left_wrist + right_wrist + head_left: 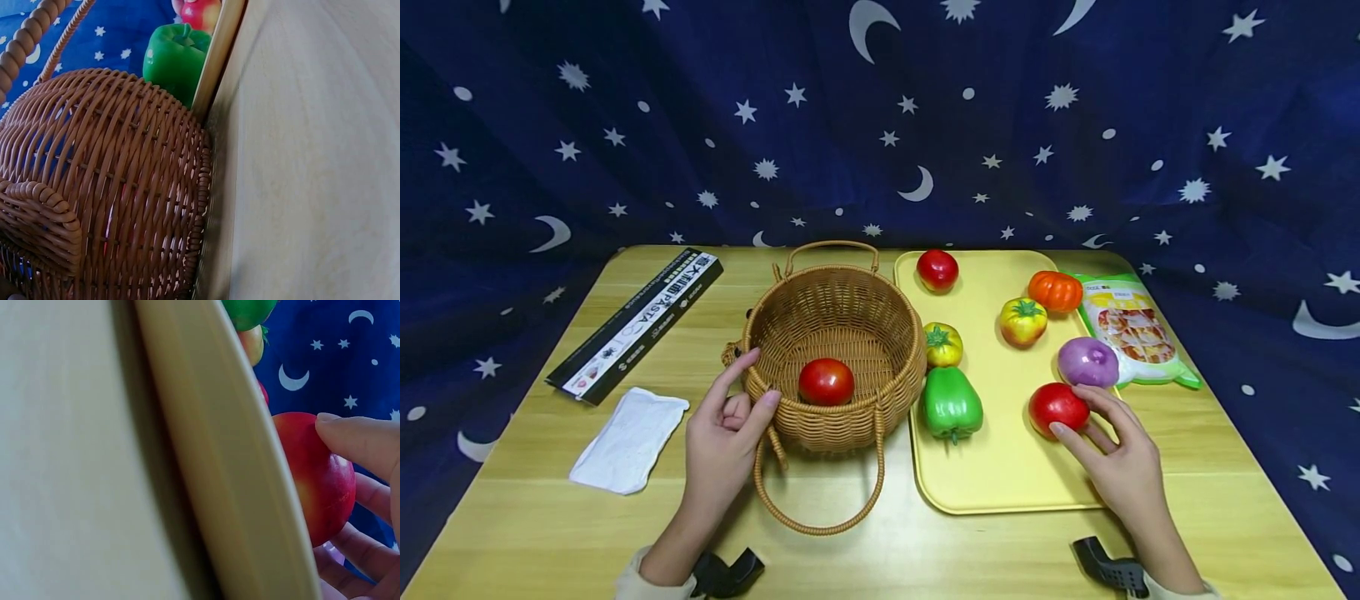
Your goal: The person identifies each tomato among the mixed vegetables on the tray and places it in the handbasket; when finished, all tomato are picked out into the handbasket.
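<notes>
My right hand [1123, 458] holds a red round fruit [1057, 410] with a yellowish patch, thumb on one side and fingers on the other. It is low over the front right of a yellow tray [1000, 487]. My left hand [718, 442] is at the left front rim of a wicker basket [842, 425], thumb and index finger straight and spread by the rim. Inside the basket lies a shiny red fruit [826, 382]. In the left wrist view the basket's woven side [119, 169] fills much of the picture; the left fingers are hidden there.
On the tray are a green bell pepper [952, 404], two yellow-red fruits [1023, 322], a red fruit [937, 271], a small orange pumpkin [1056, 291] and a purple onion [1087, 362]. A food bag [1138, 333] lies right; a pasta box [640, 321] and white packet [628, 440] lie left.
</notes>
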Demonstrator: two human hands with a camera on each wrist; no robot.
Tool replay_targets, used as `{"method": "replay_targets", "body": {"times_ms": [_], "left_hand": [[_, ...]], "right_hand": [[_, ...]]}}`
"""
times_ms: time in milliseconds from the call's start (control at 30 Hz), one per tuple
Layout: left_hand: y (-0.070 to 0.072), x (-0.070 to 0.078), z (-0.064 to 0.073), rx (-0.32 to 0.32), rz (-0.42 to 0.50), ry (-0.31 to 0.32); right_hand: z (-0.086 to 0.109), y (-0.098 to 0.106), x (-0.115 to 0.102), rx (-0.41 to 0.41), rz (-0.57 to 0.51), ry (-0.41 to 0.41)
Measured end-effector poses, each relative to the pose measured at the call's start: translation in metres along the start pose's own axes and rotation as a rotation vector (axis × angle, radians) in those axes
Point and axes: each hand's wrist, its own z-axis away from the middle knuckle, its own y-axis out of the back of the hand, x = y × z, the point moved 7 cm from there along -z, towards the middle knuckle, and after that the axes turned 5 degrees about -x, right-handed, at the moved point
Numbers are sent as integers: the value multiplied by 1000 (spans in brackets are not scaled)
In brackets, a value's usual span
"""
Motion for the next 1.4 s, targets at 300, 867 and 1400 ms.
{"method": "replay_targets", "body": {"times_ms": [300, 867, 1400], "left_hand": [[1, 1, -1, -1, 7, 3], [0, -1, 0, -5, 11, 27], [0, -1, 0, -5, 7, 12]], "right_hand": [[-1, 2, -1, -18, -178, -58], [-37, 2, -63, -213, -19, 135], [-78, -16, -146, -428, -21, 245]]}}
